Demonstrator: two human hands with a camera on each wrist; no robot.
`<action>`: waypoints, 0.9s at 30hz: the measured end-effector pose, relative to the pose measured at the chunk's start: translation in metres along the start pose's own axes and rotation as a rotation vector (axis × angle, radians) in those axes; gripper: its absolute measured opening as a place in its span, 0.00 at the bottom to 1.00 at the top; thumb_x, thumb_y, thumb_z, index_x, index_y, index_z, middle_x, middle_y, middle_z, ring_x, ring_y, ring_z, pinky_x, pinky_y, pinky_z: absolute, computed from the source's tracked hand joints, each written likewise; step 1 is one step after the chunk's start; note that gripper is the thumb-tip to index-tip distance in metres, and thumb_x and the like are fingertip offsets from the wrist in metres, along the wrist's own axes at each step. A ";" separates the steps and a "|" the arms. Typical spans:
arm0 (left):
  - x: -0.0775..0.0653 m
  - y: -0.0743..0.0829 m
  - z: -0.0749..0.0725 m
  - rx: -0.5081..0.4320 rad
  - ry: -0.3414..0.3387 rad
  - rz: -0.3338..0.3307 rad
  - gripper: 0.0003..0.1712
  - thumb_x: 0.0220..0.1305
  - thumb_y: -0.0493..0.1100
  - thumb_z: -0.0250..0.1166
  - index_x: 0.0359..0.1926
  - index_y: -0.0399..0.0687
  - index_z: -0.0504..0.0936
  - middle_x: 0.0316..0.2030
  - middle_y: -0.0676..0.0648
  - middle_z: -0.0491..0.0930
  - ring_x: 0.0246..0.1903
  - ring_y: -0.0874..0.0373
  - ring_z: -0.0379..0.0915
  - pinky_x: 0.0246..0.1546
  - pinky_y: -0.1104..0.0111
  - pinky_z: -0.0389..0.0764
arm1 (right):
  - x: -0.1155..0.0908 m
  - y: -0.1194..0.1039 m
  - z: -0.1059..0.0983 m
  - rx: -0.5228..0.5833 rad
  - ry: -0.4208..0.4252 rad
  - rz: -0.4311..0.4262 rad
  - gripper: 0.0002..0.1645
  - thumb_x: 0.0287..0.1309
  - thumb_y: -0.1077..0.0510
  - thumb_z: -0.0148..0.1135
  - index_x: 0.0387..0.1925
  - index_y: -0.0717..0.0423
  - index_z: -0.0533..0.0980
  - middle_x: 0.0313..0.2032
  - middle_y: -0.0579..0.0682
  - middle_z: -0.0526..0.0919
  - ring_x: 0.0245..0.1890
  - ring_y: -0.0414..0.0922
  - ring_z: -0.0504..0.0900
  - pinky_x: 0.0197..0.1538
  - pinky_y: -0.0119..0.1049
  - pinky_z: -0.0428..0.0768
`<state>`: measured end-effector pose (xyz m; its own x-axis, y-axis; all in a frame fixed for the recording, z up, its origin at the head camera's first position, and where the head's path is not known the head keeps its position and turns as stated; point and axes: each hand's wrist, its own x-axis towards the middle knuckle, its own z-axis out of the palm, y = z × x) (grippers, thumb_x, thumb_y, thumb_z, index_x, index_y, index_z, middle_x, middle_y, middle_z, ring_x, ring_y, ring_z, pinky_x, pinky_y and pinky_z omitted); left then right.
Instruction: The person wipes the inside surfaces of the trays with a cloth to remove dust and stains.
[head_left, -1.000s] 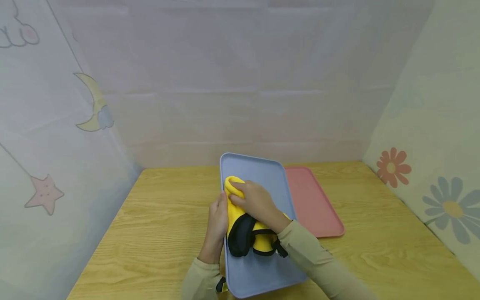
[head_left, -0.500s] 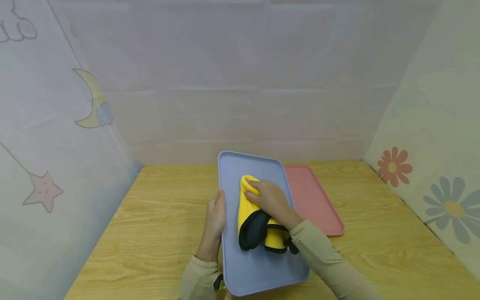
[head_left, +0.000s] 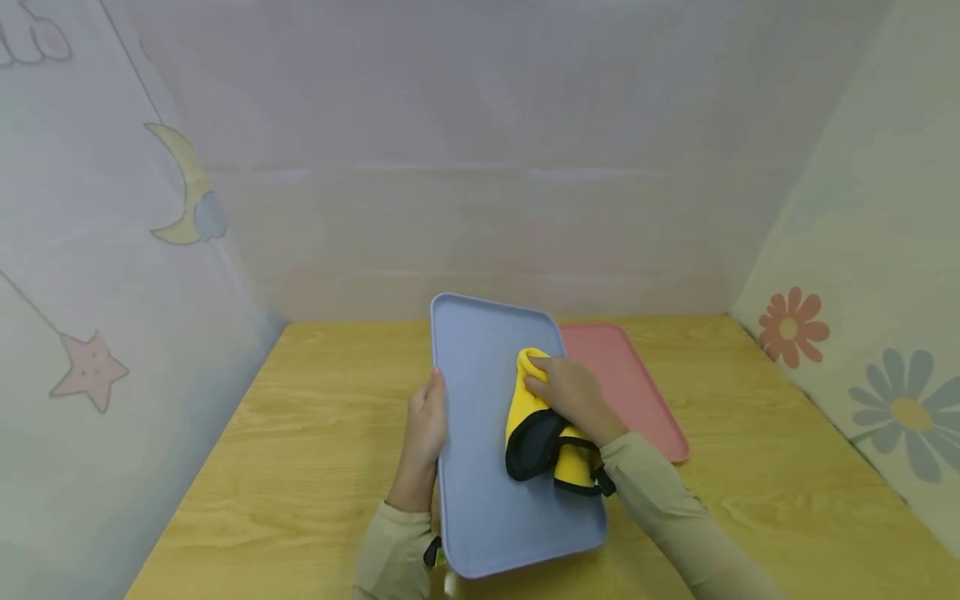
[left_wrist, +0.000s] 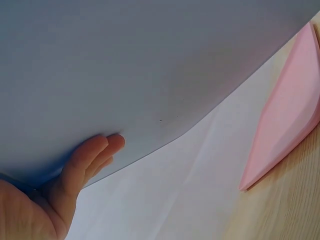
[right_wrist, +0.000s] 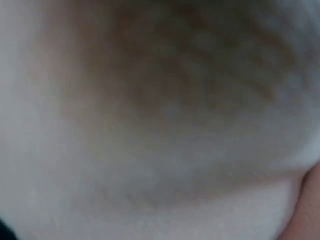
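My left hand (head_left: pixel 426 425) holds a light blue tray (head_left: pixel 480 500) by its left rim, thumb at the edge. The left wrist view shows the fingers (left_wrist: pixel 82 162) against the tray's underside. The tray is raised and tilted, its inner face toward me. In the head view my right hand (head_left: pixel 576 392) pinches the folded top of a yellow cloth item (head_left: pixel 523 403) with a black oval patch and black edging. It hangs bunched over the right half of the tray, fingers tucked into the fold. The right wrist view is blurred, filled by a pale surface.
A pink tray (head_left: pixel 626 383) lies on the wooden table (head_left: pixel 322 417) behind and right of the blue one, partly hidden by it. Decorated side walls and a plain backdrop (head_left: pixel 480 233) stand around the table.
The right hand has carried the yellow cloth item rightward across the blue tray, from its left edge to its right side. The left hand keeps its hold; the tray has shifted slightly left and up.
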<state>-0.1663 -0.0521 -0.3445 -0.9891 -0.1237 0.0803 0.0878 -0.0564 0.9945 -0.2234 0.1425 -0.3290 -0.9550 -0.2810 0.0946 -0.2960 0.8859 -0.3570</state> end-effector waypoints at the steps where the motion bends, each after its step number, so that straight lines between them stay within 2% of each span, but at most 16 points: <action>1: 0.001 0.001 0.000 0.004 0.005 0.006 0.29 0.71 0.51 0.37 0.37 0.28 0.74 0.22 0.48 0.71 0.22 0.60 0.67 0.23 0.69 0.69 | 0.001 0.002 0.000 -0.014 0.001 0.003 0.25 0.56 0.52 0.55 0.53 0.60 0.72 0.42 0.61 0.77 0.27 0.48 0.71 0.29 0.37 0.66; 4: 0.002 0.001 -0.002 0.015 0.012 0.019 0.29 0.71 0.50 0.37 0.37 0.28 0.74 0.23 0.48 0.72 0.23 0.60 0.68 0.25 0.68 0.70 | 0.003 0.010 0.001 -0.023 -0.014 0.019 0.24 0.55 0.52 0.54 0.52 0.60 0.73 0.39 0.61 0.77 0.26 0.49 0.70 0.27 0.37 0.66; 9: 0.000 0.001 -0.005 0.017 0.016 0.020 0.29 0.71 0.49 0.37 0.40 0.27 0.74 0.24 0.47 0.73 0.25 0.60 0.68 0.26 0.68 0.71 | 0.003 0.023 0.002 -0.038 -0.027 0.040 0.22 0.52 0.55 0.54 0.47 0.62 0.75 0.28 0.56 0.73 0.21 0.47 0.65 0.25 0.35 0.62; 13: -0.001 0.001 -0.006 -0.004 0.005 0.020 0.29 0.71 0.50 0.37 0.41 0.27 0.74 0.25 0.47 0.74 0.25 0.60 0.69 0.26 0.68 0.71 | 0.002 0.030 0.002 -0.038 -0.034 0.082 0.23 0.52 0.55 0.56 0.49 0.61 0.75 0.31 0.57 0.74 0.20 0.47 0.63 0.23 0.35 0.60; 18: -0.002 0.002 -0.005 -0.017 -0.004 0.021 0.29 0.71 0.49 0.37 0.42 0.26 0.73 0.24 0.47 0.73 0.23 0.60 0.69 0.24 0.69 0.71 | 0.000 0.032 0.007 -0.017 -0.022 0.079 0.25 0.54 0.52 0.54 0.52 0.61 0.73 0.44 0.62 0.76 0.27 0.49 0.70 0.27 0.37 0.66; 20: -0.003 0.002 -0.005 -0.012 0.003 0.033 0.28 0.71 0.49 0.37 0.41 0.26 0.73 0.23 0.48 0.72 0.22 0.61 0.68 0.24 0.69 0.70 | -0.001 0.031 0.010 0.017 -0.001 0.076 0.26 0.54 0.52 0.54 0.53 0.62 0.72 0.43 0.63 0.77 0.27 0.48 0.71 0.27 0.37 0.67; 23: -0.003 0.003 -0.003 -0.025 0.007 0.049 0.27 0.71 0.48 0.38 0.37 0.28 0.74 0.21 0.48 0.71 0.22 0.61 0.67 0.23 0.70 0.70 | -0.002 0.028 0.015 0.093 0.045 0.065 0.26 0.54 0.54 0.53 0.53 0.62 0.72 0.28 0.58 0.77 0.21 0.46 0.68 0.24 0.34 0.65; 25: -0.003 0.003 -0.001 -0.036 0.006 0.061 0.26 0.71 0.47 0.38 0.34 0.29 0.73 0.20 0.49 0.70 0.21 0.61 0.66 0.22 0.70 0.69 | -0.002 0.024 0.016 0.119 0.075 0.041 0.25 0.52 0.55 0.53 0.52 0.62 0.72 0.19 0.53 0.69 0.16 0.45 0.63 0.23 0.33 0.63; 27: -0.003 0.003 0.001 -0.051 -0.001 0.068 0.25 0.71 0.47 0.38 0.30 0.31 0.72 0.19 0.49 0.69 0.20 0.61 0.66 0.22 0.71 0.69 | -0.003 0.019 0.018 0.126 0.102 0.012 0.24 0.51 0.56 0.53 0.51 0.62 0.73 0.15 0.49 0.64 0.15 0.44 0.61 0.23 0.32 0.61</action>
<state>-0.1632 -0.0513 -0.3417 -0.9808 -0.1278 0.1475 0.1605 -0.0985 0.9821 -0.2260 0.1538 -0.3525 -0.9571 -0.2258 0.1816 -0.2863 0.8339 -0.4718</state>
